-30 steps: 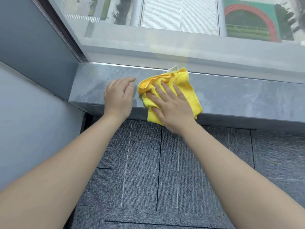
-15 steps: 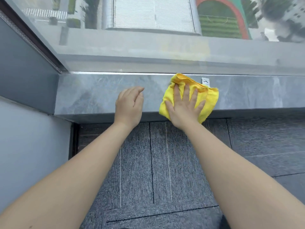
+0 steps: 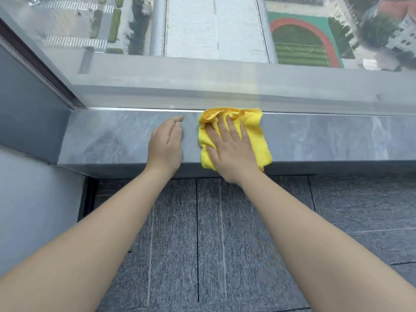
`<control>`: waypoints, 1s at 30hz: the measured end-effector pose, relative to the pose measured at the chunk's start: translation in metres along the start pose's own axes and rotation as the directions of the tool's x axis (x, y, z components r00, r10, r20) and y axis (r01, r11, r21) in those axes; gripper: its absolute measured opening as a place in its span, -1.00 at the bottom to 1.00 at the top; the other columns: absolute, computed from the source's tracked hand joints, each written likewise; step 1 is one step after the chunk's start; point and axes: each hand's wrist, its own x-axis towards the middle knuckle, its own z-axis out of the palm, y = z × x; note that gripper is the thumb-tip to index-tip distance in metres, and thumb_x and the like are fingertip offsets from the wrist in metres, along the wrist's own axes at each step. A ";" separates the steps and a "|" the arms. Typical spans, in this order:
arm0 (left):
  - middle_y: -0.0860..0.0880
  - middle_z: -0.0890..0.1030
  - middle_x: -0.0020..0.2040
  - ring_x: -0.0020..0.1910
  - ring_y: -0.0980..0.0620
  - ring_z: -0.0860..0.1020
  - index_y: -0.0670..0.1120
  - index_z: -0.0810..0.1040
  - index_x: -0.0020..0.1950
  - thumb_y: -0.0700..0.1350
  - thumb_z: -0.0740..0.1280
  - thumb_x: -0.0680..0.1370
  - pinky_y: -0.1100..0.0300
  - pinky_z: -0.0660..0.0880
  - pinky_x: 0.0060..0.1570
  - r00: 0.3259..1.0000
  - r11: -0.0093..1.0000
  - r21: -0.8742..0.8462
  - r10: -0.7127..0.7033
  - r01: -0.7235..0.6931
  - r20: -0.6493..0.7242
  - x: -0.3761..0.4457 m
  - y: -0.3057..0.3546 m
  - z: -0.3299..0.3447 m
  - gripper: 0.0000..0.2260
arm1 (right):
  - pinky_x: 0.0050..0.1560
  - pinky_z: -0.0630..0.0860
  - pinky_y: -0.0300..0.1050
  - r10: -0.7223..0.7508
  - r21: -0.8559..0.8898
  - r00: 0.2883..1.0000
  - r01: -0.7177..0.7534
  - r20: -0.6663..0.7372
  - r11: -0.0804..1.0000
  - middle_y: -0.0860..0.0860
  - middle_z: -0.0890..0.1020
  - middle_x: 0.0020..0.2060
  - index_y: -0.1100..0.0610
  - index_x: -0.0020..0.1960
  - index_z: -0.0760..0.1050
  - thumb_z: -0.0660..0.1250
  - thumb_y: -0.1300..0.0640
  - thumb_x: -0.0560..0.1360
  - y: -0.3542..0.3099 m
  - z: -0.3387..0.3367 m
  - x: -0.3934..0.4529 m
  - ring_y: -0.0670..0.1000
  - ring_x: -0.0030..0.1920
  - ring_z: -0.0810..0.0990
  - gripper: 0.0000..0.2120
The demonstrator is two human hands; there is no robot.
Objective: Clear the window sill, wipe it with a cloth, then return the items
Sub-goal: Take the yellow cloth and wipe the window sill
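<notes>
A crumpled yellow cloth (image 3: 256, 131) lies on the grey stone window sill (image 3: 326, 140), reaching from the glass to the sill's front edge. My right hand (image 3: 229, 152) lies flat on the cloth with fingers spread, pressing it onto the sill. Just left of the cloth, my left hand (image 3: 165, 146) rests on the bare sill with its fingers together and nothing in it. No other items stand on the visible part of the sill.
The window glass (image 3: 213, 41) rises directly behind the sill, with a dark frame (image 3: 38, 66) and a grey wall (image 3: 29, 199) at the left. Grey carpet tiles (image 3: 202, 244) cover the floor below the sill.
The cloth and my right hand have slid rightwards along the sill and closer to the glass. My left hand stays beside them on the sill. The view has shifted.
</notes>
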 end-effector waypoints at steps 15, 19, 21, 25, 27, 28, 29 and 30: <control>-0.12 0.53 0.25 0.30 -0.07 0.36 -0.14 0.46 0.24 0.01 -0.01 0.42 0.24 0.21 0.18 0.992 0.965 0.234 0.105 -0.119 0.072 -0.005 0.012 0.036 -0.50 | 0.41 -0.24 0.35 0.595 0.184 0.800 -0.598 0.077 0.780 0.09 -0.19 0.54 0.00 0.52 -0.15 -0.08 -0.21 0.55 0.071 -0.010 -0.005 0.20 0.52 -0.25 -0.38; -0.13 0.53 0.25 0.30 -0.09 0.35 -0.15 0.47 0.23 0.01 -0.01 0.42 0.15 0.22 0.25 0.993 0.949 0.294 0.109 -0.116 0.041 -0.007 0.011 0.032 -0.50 | 0.38 -0.27 0.40 0.645 0.212 0.757 -0.650 0.102 0.729 0.21 -0.19 0.52 0.15 0.52 -0.18 -0.11 -0.17 0.56 0.046 -0.012 0.019 0.28 0.50 -0.28 -0.35; -0.14 0.52 0.26 0.31 -0.10 0.34 -0.15 0.46 0.23 0.01 -0.01 0.41 0.14 0.23 0.25 0.995 0.944 0.314 0.095 -0.097 0.024 -0.010 0.011 0.032 -0.50 | 0.40 -0.29 0.36 0.522 0.147 0.852 -0.523 0.049 0.840 0.21 -0.14 0.52 0.14 0.52 -0.15 -0.10 -0.15 0.57 0.042 -0.008 0.015 0.26 0.50 -0.25 -0.37; -0.15 0.52 0.27 0.32 -0.11 0.33 -0.15 0.46 0.24 0.02 0.00 0.40 0.11 0.23 0.28 0.998 0.941 0.332 0.065 -0.065 0.010 -0.021 0.016 0.043 -0.49 | 0.47 -0.29 0.16 0.052 0.030 0.998 -0.051 -0.036 0.998 0.09 -0.08 0.54 0.03 0.51 -0.05 -0.09 -0.08 0.59 0.065 -0.003 -0.016 0.12 0.54 -0.18 -0.48; -0.15 0.52 0.26 0.32 -0.12 0.33 -0.15 0.46 0.24 0.02 0.00 0.41 0.07 0.23 0.29 0.997 0.936 0.344 0.071 -0.075 0.025 -0.025 0.021 0.055 -0.50 | 0.48 -0.29 0.07 -0.091 0.003 0.996 0.091 -0.003 0.996 0.03 -0.08 0.55 -0.02 0.51 -0.02 -0.13 -0.07 0.60 0.086 -0.002 -0.028 0.06 0.54 -0.17 -0.51; -0.14 0.52 0.26 0.32 -0.13 0.34 -0.15 0.46 0.24 0.02 0.01 0.41 0.05 0.23 0.30 0.996 0.932 0.353 0.077 -0.085 0.036 -0.026 0.023 0.062 -0.50 | 0.48 -0.30 0.04 -0.125 -0.008 0.992 0.125 0.010 0.992 0.01 -0.07 0.55 -0.04 0.51 -0.01 -0.19 -0.10 0.58 0.096 -0.003 -0.033 0.04 0.54 -0.16 -0.49; -0.15 0.52 0.26 0.31 -0.13 0.34 -0.14 0.46 0.23 0.02 0.01 0.42 0.03 0.24 0.30 0.995 0.925 0.366 0.085 -0.097 0.049 -0.027 0.026 0.069 -0.51 | 0.48 -0.31 0.01 -0.141 -0.021 0.990 0.141 0.008 0.990 0.00 -0.06 0.55 -0.05 0.51 -0.01 -0.28 -0.14 0.53 0.106 -0.002 -0.039 0.03 0.54 -0.15 -0.43; -0.15 0.52 0.27 0.31 -0.14 0.35 -0.14 0.47 0.23 0.02 0.01 0.42 0.02 0.24 0.30 0.994 0.916 0.385 0.093 -0.110 0.064 -0.027 0.028 0.076 -0.51 | 0.46 -0.33 -0.01 -0.146 -0.037 0.989 0.146 0.003 0.989 -0.02 -0.04 0.55 -0.07 0.50 0.00 -0.36 -0.18 0.44 0.115 0.000 -0.045 0.02 0.55 -0.14 -0.34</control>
